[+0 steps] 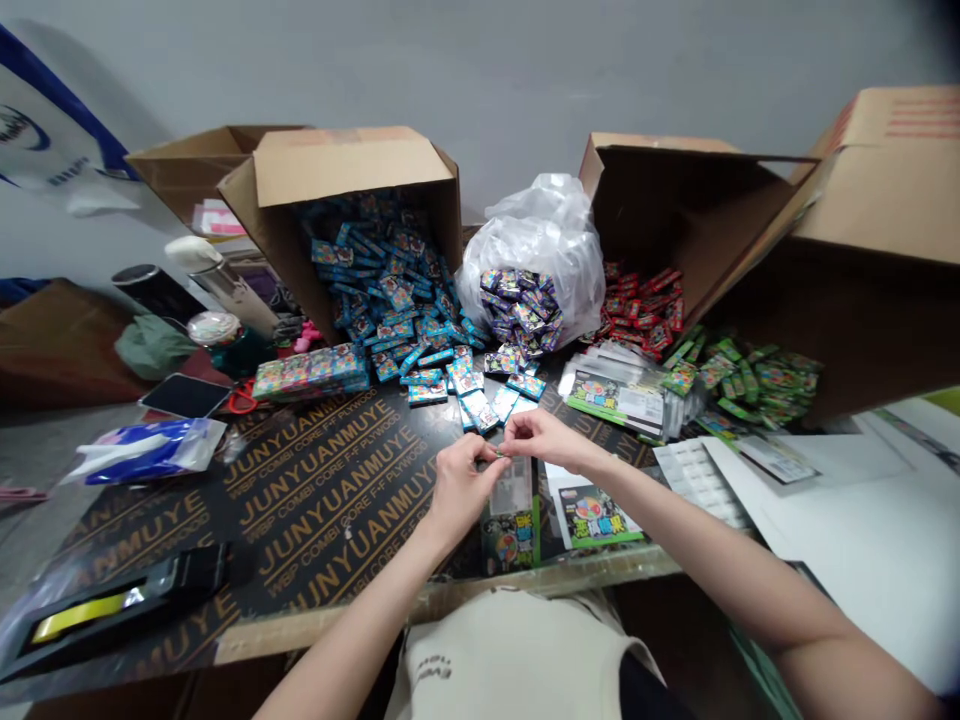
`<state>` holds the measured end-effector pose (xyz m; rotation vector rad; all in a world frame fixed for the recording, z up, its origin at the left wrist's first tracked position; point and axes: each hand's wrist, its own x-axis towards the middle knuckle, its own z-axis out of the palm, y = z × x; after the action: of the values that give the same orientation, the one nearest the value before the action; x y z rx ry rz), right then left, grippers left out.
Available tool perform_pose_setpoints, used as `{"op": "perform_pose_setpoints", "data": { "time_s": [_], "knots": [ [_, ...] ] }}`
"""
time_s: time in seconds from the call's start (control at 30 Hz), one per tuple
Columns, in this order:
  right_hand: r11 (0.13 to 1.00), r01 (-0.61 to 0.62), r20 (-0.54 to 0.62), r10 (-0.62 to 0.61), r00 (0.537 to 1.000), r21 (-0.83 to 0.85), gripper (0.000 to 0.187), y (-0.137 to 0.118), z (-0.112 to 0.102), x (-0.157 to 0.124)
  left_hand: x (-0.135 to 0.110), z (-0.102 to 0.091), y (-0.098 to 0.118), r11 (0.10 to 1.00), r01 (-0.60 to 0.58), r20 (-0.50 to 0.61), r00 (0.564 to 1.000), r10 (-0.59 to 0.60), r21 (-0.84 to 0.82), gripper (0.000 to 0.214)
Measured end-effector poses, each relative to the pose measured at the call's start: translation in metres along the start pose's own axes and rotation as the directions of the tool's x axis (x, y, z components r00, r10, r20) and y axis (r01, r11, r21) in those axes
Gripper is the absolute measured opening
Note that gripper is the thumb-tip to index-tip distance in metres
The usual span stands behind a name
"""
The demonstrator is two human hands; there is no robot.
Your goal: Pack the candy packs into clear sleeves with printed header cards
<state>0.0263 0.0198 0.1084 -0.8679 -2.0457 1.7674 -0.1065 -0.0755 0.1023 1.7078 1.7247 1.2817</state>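
Note:
My left hand (465,485) and my right hand (551,442) meet over the table's front middle, fingertips pinched together. A tiny greenish bit shows between them, too small to name. Just below lies a clear plastic bag (512,500) with a printed, green-edged card, its upper end close to my fingertips. Whether they grip that end, I cannot tell. To its right rests another printed bag (596,515). Beyond my hands, several small blue boxes (478,408) lie loose, spilling from a pile of blue boxes (397,290) in a carton on its side.
Purple packs (525,305) fill a white plastic bag. Red packs (649,305) and green packs (765,375) spill from cartons at right. A stack of clear bags (622,395) lies before them. At left are a tape dispenser (112,605), a phone (185,396) and a tissue pack (154,448).

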Motion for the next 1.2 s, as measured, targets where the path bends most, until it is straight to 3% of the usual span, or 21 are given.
{"op": "perform_pose_setpoints", "data": {
  "time_s": [0.1, 0.17, 0.23, 0.3, 0.4, 0.47, 0.6, 0.67, 0.73, 0.83, 0.9, 1.03, 1.1, 1.2],
  "knots": [
    [0.997, -0.071, -0.156, 0.065, 0.986, -0.032, 0.017, 0.004, -0.002, 0.002, -0.002, -0.001, -0.001, 0.99, -0.079, 0.075, 0.995, 0.07, 0.114, 0.01],
    [0.986, -0.082, -0.257, 0.043, 0.966, -0.144, 0.023, 0.012, -0.02, -0.002, -0.005, -0.014, -0.006, 0.969, -0.118, 0.127, 0.988, 0.091, 0.219, 0.02],
    [0.917, -0.113, -0.367, -0.038, 0.93, -0.383, 0.021, 0.025, -0.049, -0.015, -0.009, -0.034, -0.016, 0.935, -0.087, 0.126, 0.991, 0.046, 0.344, 0.026],
    [0.791, -0.205, -0.449, -0.097, 0.888, -0.576, 0.016, 0.045, -0.078, -0.035, -0.013, -0.054, -0.03, 0.865, -0.015, 0.118, 0.992, -0.051, 0.501, 0.03],
    [0.714, -0.293, -0.466, -0.053, 0.883, -0.636, 0.008, 0.079, -0.102, -0.065, -0.016, -0.068, -0.049, 0.709, -0.074, 0.192, 0.977, -0.087, 0.701, 0.032],
    [0.689, -0.307, -0.446, -0.026, 0.895, -0.657, 0.008, 0.097, -0.1, -0.076, -0.016, -0.06, -0.053, 0.713, -0.204, 0.344, 0.937, -0.055, 0.67, 0.043],
    [0.655, -0.295, -0.426, -0.046, 0.904, -0.696, 0.004, 0.117, -0.08, -0.08, -0.014, -0.022, -0.05, 0.824, -0.321, 0.642, 0.764, -0.065, 0.466, 0.055],
    [0.644, -0.279, -0.423, -0.078, 0.903, -0.712, 0.001, 0.119, -0.072, -0.08, -0.014, -0.006, -0.048, 0.841, -0.318, 0.7, 0.708, -0.096, 0.437, 0.055],
    [0.638, -0.259, -0.415, -0.106, 0.903, -0.725, 0.006, 0.12, -0.067, -0.081, -0.013, 0.002, -0.048, 0.861, -0.298, 0.723, 0.682, -0.111, 0.413, 0.054],
    [0.635, -0.241, -0.409, -0.13, 0.903, -0.734, 0.011, 0.12, -0.062, -0.085, -0.009, -0.002, -0.042, 0.921, -0.173, 0.739, 0.655, -0.157, 0.349, 0.041],
    [0.635, -0.247, -0.421, -0.136, 0.897, -0.732, 0.01, 0.12, -0.06, -0.086, -0.004, -0.013, -0.033, 0.963, -0.077, 0.706, 0.696, -0.133, 0.258, 0.032],
    [0.645, -0.265, -0.438, -0.12, 0.891, -0.716, 0.009, 0.121, -0.065, -0.088, 0.006, -0.038, -0.013, 0.999, -0.032, 0.433, 0.901, 0.034, -0.013, 0.037],
    [0.662, -0.266, -0.44, -0.108, 0.891, -0.701, 0.009, 0.118, -0.068, -0.089, 0.007, -0.044, -0.011, 0.995, -0.003, 0.314, 0.949, 0.035, -0.101, 0.029],
    [0.704, -0.242, -0.461, -0.136, 0.877, -0.668, 0.015, 0.1, -0.062, -0.084, -0.001, -0.04, -0.017, 0.976, 0.094, 0.209, 0.977, -0.052, -0.196, 0.017]
  ]
}}
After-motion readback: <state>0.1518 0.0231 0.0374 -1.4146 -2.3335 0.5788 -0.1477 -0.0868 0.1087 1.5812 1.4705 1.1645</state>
